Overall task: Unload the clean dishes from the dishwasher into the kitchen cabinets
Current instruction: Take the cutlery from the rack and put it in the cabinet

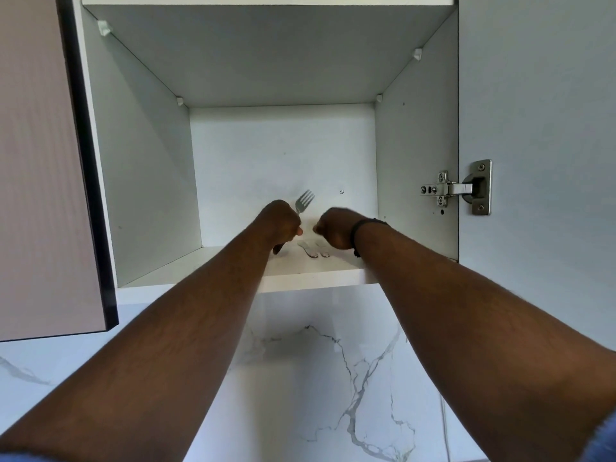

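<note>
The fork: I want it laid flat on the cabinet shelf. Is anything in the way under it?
Nothing visible blocks it. The left hand holds the fork tines-up over bare shelf; two utensil handles lie just to its right, so set it down left of them.

Both forearms are bare. A dark band (358, 228) circles the right wrist. Blue sleeve (603, 438) edges show at the bottom corners.
</note>
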